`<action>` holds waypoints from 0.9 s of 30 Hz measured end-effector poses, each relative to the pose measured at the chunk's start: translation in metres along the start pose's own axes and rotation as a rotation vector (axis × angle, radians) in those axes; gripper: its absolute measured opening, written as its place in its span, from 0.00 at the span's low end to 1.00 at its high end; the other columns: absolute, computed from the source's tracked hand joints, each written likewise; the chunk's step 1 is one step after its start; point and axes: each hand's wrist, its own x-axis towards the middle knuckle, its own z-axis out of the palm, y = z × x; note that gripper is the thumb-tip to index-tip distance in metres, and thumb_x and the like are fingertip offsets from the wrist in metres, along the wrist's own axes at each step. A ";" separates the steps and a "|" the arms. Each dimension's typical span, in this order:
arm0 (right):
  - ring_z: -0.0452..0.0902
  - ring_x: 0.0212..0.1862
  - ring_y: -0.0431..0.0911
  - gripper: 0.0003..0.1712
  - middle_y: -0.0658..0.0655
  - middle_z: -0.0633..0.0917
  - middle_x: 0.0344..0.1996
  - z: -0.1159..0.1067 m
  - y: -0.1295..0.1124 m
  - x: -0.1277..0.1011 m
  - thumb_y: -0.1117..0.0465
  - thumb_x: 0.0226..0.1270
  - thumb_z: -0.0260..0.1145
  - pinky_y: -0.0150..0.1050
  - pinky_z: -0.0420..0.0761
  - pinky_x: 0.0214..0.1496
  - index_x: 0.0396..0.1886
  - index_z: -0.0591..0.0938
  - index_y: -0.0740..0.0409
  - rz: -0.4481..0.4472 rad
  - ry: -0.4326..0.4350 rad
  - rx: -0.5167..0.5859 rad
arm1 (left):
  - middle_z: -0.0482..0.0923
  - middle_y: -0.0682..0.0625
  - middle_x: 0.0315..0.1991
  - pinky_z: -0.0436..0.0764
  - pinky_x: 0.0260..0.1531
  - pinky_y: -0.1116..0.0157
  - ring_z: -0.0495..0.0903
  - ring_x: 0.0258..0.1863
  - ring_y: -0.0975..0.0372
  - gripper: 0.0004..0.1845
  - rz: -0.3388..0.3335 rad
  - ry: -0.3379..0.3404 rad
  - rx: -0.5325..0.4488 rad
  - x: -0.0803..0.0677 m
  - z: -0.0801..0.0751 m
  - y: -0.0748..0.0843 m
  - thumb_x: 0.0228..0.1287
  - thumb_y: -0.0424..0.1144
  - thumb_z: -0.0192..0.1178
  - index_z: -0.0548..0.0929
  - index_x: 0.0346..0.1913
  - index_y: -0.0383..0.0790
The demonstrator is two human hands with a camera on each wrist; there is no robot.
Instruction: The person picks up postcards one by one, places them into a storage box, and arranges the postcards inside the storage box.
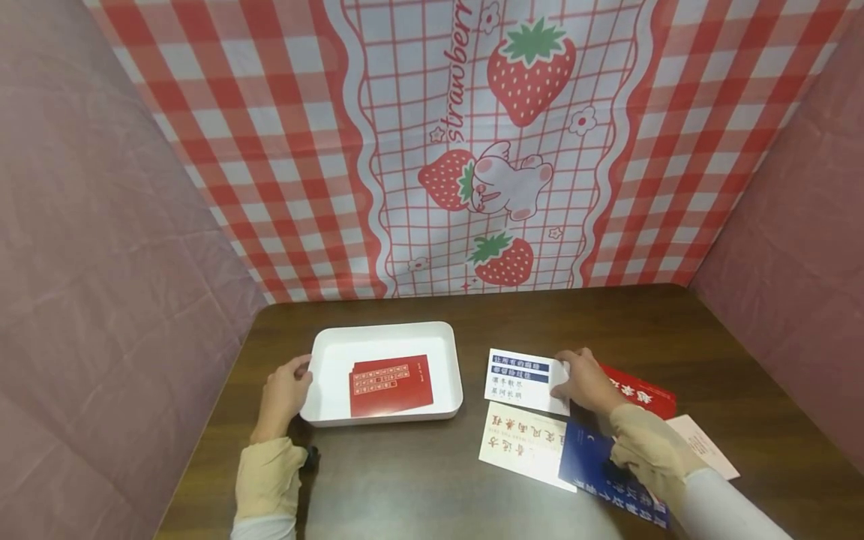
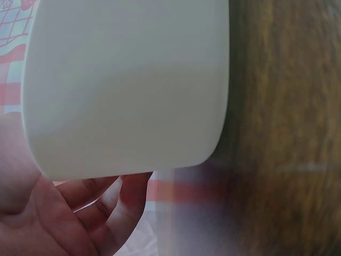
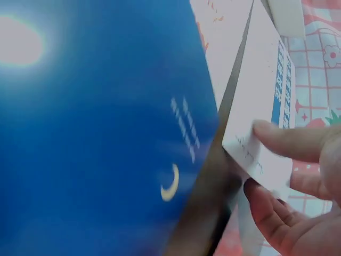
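Blue card (image 3: 101,128) overlaps cream card (image 1: 523,446) as curled hands (image 1: 280,394) (image 1: 590,384) hold tray (image 1: 388,343), left, and white card (image 1: 523,381), right.

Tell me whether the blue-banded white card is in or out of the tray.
Out: the right hand pinches the card to the right of the white tray.
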 end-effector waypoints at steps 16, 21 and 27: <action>0.75 0.30 0.45 0.25 0.59 0.74 0.30 -0.002 0.000 0.003 0.74 0.60 0.61 0.35 0.82 0.28 0.58 0.74 0.75 0.157 0.054 0.489 | 0.81 0.35 0.51 0.74 0.50 0.45 0.79 0.51 0.41 0.22 0.001 0.004 0.001 -0.001 -0.001 0.002 0.68 0.36 0.50 0.75 0.64 0.35; 0.78 0.28 0.40 0.26 0.59 0.81 0.33 -0.003 0.001 0.005 0.73 0.60 0.62 0.35 0.83 0.30 0.60 0.72 0.77 0.214 0.053 0.626 | 0.81 0.34 0.51 0.74 0.51 0.44 0.79 0.51 0.41 0.22 0.004 0.007 0.001 -0.001 0.000 0.002 0.68 0.36 0.50 0.75 0.63 0.35; 0.81 0.30 0.41 0.25 0.60 0.85 0.36 -0.007 0.001 0.003 0.70 0.64 0.60 0.36 0.85 0.32 0.60 0.72 0.77 0.233 0.038 0.735 | 0.82 0.35 0.51 0.74 0.53 0.44 0.79 0.52 0.41 0.22 0.010 0.014 0.004 0.000 -0.001 0.004 0.68 0.36 0.51 0.76 0.63 0.34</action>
